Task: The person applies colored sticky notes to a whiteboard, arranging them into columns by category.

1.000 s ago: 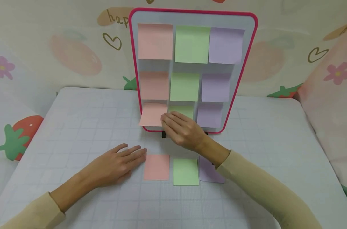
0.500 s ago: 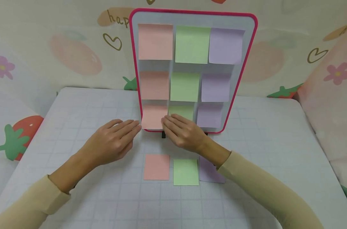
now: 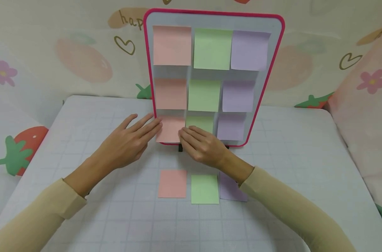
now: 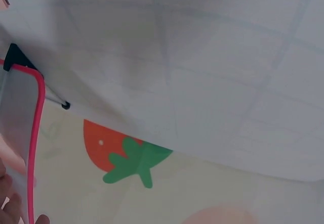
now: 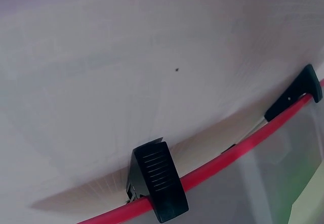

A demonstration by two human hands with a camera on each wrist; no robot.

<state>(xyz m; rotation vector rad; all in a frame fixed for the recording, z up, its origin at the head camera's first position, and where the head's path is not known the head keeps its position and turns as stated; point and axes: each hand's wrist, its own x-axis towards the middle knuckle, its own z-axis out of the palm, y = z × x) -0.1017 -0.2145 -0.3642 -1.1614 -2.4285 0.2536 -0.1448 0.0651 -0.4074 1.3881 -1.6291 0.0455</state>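
A whiteboard (image 3: pixel 208 73) with a pink-red frame stands on the table, bearing rows of pink, green and purple sticky notes. At its lower left is a pink sticky note (image 3: pixel 171 130). My right hand (image 3: pixel 203 145) pinches that note at its lower right edge, and overlaps the bottom green sticky note (image 3: pixel 199 120). With fingers extended, my left hand (image 3: pixel 128 141) touches the note's upper left edge at the board's frame. In the left wrist view, the left fingers (image 4: pixel 11 204) show at the lower left corner; no right fingers appear in the right wrist view.
On the table (image 3: pixel 99 220) before the board lie a pink square (image 3: pixel 172 183), a green square (image 3: pixel 205 189) and a purple square (image 3: pixel 230 187) of paper, the purple partly under the right forearm. Black clip feet (image 5: pixel 159 181) hold the board's lower edge.
My left hand has risen from the table beside the pink square to the board, its fingertips now on the bottom pink note. That note lies flatter and straighter. The right hand has hardly moved.
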